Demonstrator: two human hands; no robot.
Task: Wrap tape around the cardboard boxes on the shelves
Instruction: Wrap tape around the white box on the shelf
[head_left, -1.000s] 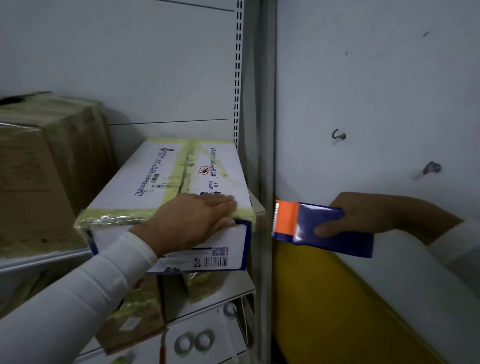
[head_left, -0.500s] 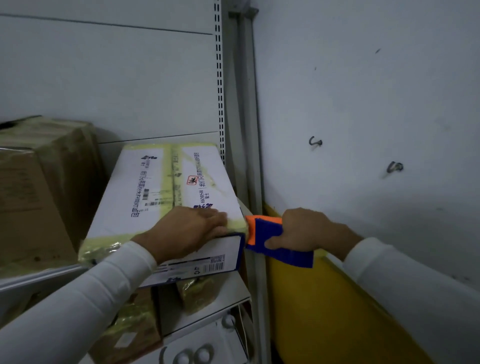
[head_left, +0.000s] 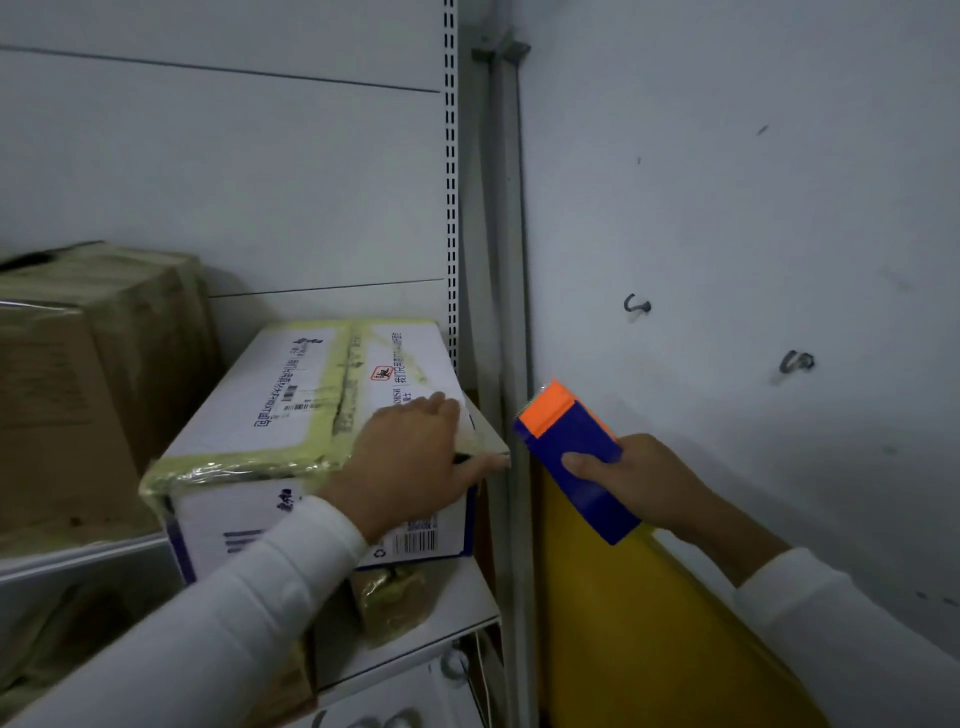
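Left hand (head_left: 415, 457) flat on glossy taped box (head_left: 291, 415); right hand (head_left: 634, 483) seemingly grips blocky plastic dispenser (head_left: 571, 457)

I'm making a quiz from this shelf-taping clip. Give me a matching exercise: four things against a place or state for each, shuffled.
Things:
1. white box
2. tape dispenser
3. brown box
4. left hand

States:
A. held in the right hand, off the box
B. far left on the shelf
C. resting on the white box's near right corner
D. banded with yellowish tape

Pairs: 1-D, 2-A, 3-B, 4-C
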